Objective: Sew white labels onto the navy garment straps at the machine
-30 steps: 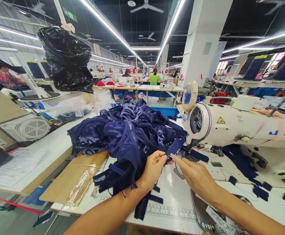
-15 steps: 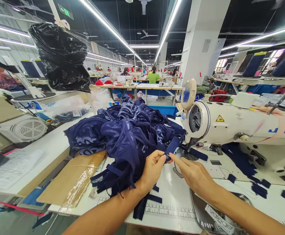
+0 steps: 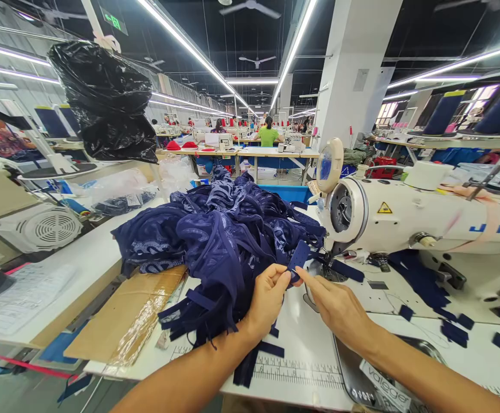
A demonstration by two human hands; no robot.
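Observation:
My left hand [image 3: 268,298] and my right hand [image 3: 335,306] meet at a short navy fabric strip [image 3: 298,258], each pinching its lower end between thumb and fingers. The strip stands up just left of the needle area of a white sewing machine [image 3: 409,221]. A big heap of navy lace garments [image 3: 215,235] lies on the table to the left of my left hand, with loose navy straps hanging over the table's front.
Cut navy strips [image 3: 454,331] lie scattered on the white table [image 3: 305,350] to the right. A cardboard sheet [image 3: 125,318] sits at the left, a black plastic bag [image 3: 106,103] hangs above. Other workers sit at tables far back.
The strip has been folded shorter and drawn slightly left, away from the needle area. Both hands stay pinched on it. The view has dipped a little.

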